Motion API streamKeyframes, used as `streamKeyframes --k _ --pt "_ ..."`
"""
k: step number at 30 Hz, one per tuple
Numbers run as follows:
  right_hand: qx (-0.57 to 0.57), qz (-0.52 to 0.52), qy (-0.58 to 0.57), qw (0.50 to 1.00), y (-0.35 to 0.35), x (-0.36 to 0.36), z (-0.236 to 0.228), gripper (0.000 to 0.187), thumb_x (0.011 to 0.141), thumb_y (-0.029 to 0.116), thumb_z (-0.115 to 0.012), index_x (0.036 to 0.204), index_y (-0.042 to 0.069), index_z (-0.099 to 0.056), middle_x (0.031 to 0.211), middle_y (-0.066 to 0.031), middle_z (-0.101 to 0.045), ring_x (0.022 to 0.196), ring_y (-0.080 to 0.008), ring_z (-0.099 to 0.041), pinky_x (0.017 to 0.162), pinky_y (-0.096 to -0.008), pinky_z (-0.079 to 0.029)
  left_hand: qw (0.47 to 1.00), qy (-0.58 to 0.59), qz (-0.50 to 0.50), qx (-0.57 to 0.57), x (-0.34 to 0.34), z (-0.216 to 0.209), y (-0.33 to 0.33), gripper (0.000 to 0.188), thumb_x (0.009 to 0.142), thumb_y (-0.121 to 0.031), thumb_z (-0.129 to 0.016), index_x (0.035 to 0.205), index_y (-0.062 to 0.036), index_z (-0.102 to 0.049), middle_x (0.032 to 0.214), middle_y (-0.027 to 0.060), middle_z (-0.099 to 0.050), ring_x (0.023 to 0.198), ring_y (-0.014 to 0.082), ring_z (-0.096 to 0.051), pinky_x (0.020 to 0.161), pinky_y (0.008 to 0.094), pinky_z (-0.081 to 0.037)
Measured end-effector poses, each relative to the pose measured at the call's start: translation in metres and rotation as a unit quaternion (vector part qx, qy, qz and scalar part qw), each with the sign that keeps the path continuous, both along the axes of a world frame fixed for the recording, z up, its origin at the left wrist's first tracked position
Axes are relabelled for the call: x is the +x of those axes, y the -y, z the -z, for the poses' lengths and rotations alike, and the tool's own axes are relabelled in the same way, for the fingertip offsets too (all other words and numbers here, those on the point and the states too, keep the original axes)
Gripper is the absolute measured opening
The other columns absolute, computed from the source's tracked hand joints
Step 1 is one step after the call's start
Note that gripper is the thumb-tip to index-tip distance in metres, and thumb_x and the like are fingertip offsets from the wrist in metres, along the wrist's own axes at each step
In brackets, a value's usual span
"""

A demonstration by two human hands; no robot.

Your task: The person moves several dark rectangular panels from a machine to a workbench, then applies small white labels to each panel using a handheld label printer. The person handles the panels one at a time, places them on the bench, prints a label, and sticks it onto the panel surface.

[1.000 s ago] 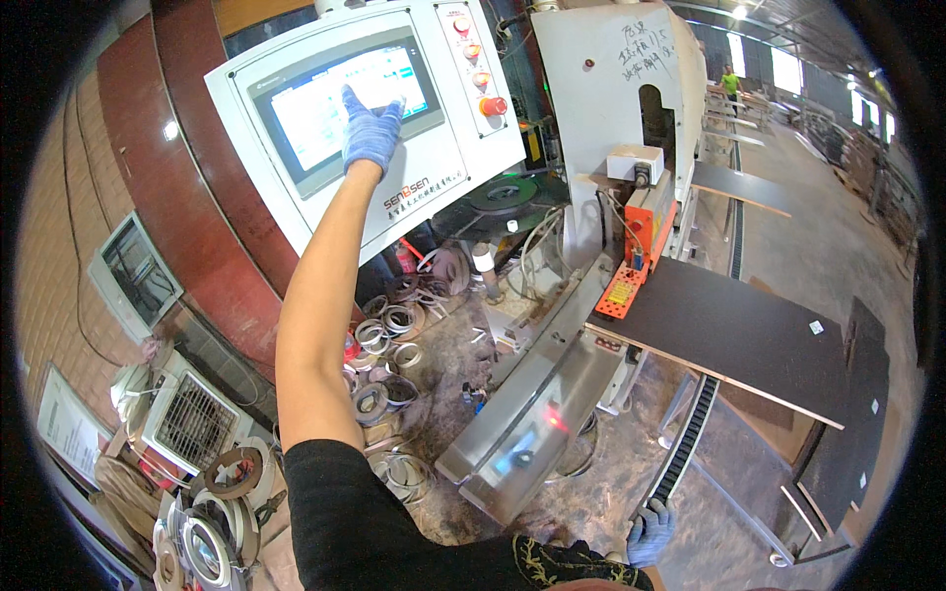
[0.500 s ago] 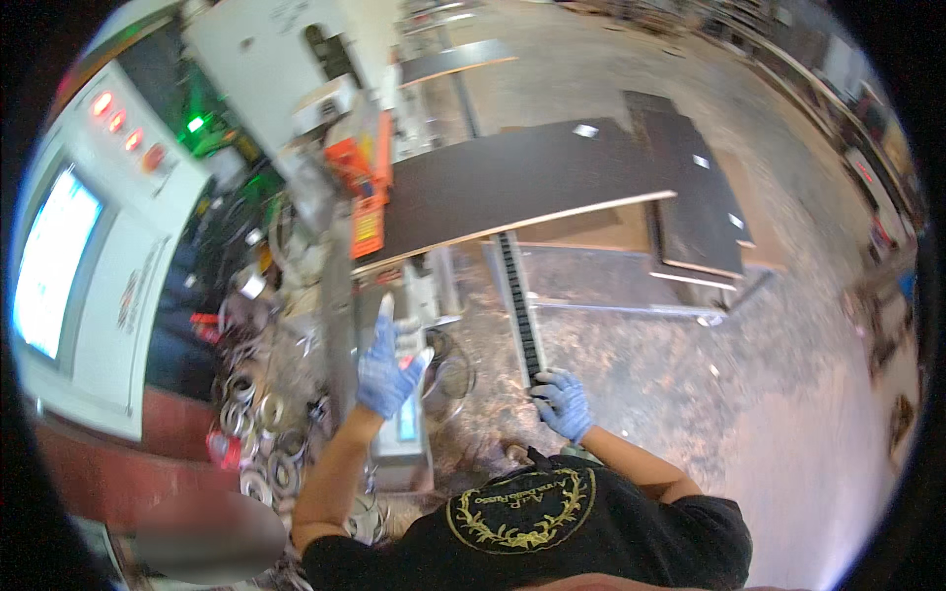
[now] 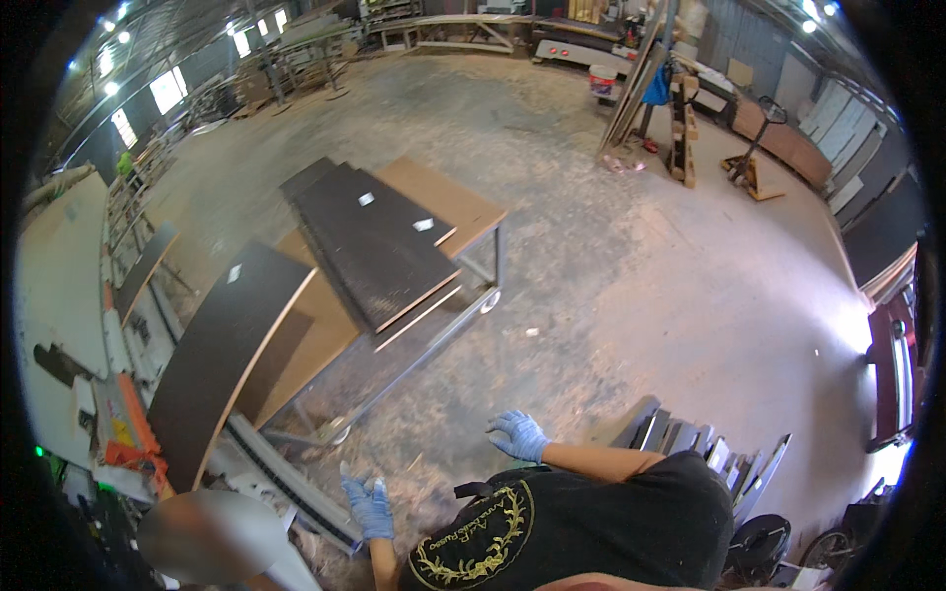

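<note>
My left hand [image 3: 369, 504], in a blue-grey glove, is held low with fingers apart and nothing in it. Close to its left runs the end of a metal rail with a dark roller strip [image 3: 286, 480]. My right hand [image 3: 518, 436], gloved alike, hangs over the floor with fingers stretched out, touching nothing. A long dark board [image 3: 222, 330] with a pale edge and a white label lies along the orange-fitted machine at the left. Beyond my hands, several dark boards [image 3: 379, 241] are stacked on a wheeled cart [image 3: 394, 379], over a larger brown sheet [image 3: 443, 192].
Metal profiles [image 3: 705, 448] lean just right of my body, near a black wheel [image 3: 759, 542]. Farther off are a pallet jack [image 3: 754, 163], a wooden pallet [image 3: 682, 128], upright boards [image 3: 636, 84] and a bucket [image 3: 601, 81]. Sawdust covers the concrete floor [image 3: 581, 295].
The view has swung to the right, bringing the workshop floor into sight. My right hand has come off the roller rail. My left hand has left the place above the machine's edge.
</note>
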State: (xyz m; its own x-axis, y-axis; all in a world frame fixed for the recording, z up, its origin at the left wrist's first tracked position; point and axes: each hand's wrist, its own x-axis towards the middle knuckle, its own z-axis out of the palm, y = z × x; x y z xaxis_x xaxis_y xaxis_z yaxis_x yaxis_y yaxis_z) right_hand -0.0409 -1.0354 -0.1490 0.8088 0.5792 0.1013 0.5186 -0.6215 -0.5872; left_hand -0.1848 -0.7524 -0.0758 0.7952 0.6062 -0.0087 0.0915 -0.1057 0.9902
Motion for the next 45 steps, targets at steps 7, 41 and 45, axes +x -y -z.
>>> streamKeyframes --k 7,41,45 --pt "-0.079 0.170 -0.126 0.974 0.139 0.091 -0.010 0.028 0.076 0.037 -0.054 0.093 0.016 -0.061 0.100 -0.0112 -0.056 0.098 -0.0297 -0.050 0.085 -0.0403 -0.040 0.988 -0.087 0.112 -0.054 0.173 0.088 0.106 0.071 0.075 -0.004 -0.059 0.133 -0.0104 -0.019 0.101 0.0115 -0.053 0.076 0.0131 -0.052 0.069 0.0254 -0.046" --pt "-0.075 0.242 -0.316 0.914 0.300 0.463 0.134 0.025 0.070 0.023 -0.063 0.085 0.003 -0.062 0.078 -0.0130 -0.064 0.070 -0.0191 -0.060 0.066 -0.0325 -0.046 0.954 -0.230 0.176 0.079 0.512 0.085 0.192 0.060 0.078 -0.038 -0.056 0.126 -0.0093 -0.034 0.105 0.0112 -0.058 0.096 0.0292 -0.055 0.084 0.0364 -0.041" --pt "-0.047 0.261 -0.283 0.922 0.368 0.516 0.174 0.022 0.070 0.022 -0.062 0.082 0.003 -0.062 0.074 -0.0118 -0.063 0.067 -0.0193 -0.058 0.064 -0.0329 -0.046 0.948 -0.259 0.171 0.076 0.567 0.089 0.241 0.059 0.078 -0.037 -0.055 0.126 -0.0098 -0.034 0.106 0.0122 -0.057 0.098 0.0291 -0.054 0.086 0.0364 -0.040"
